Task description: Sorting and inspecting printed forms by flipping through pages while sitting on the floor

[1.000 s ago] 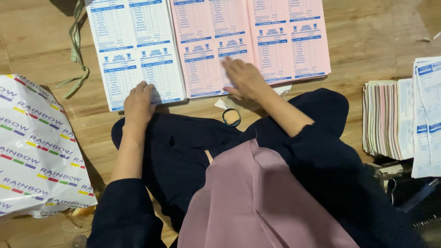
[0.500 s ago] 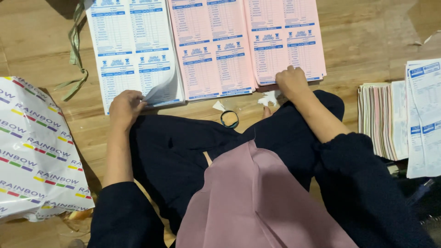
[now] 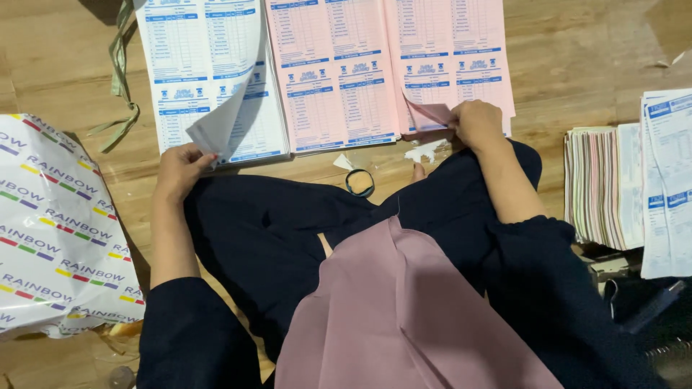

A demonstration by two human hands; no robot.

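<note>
I sit on a wooden floor with three stacks of printed forms before me. My left hand (image 3: 179, 169) pinches the lower corner of the top white sheet (image 3: 229, 108) and has lifted it, so it curls up off the white stack (image 3: 180, 65). My right hand (image 3: 476, 122) grips the lower left corner of the top pink sheet (image 3: 431, 114) on the right pink stack (image 3: 454, 50), folding that corner up. The middle pink stack (image 3: 335, 79) lies flat between them, untouched.
A wrapped paper ream with coloured stripes (image 3: 50, 230) lies at my left. A pile of collated forms (image 3: 602, 187) and more white forms (image 3: 670, 173) sit at the right. A small dark ring (image 3: 359, 182), paper scraps (image 3: 425, 151) and a green strap (image 3: 119, 79) lie on the floor.
My right hand moved from the middle pink stack to the right one and took hold of a sheet corner. My left hand pinched the white sheet's corner and raised it higher.
</note>
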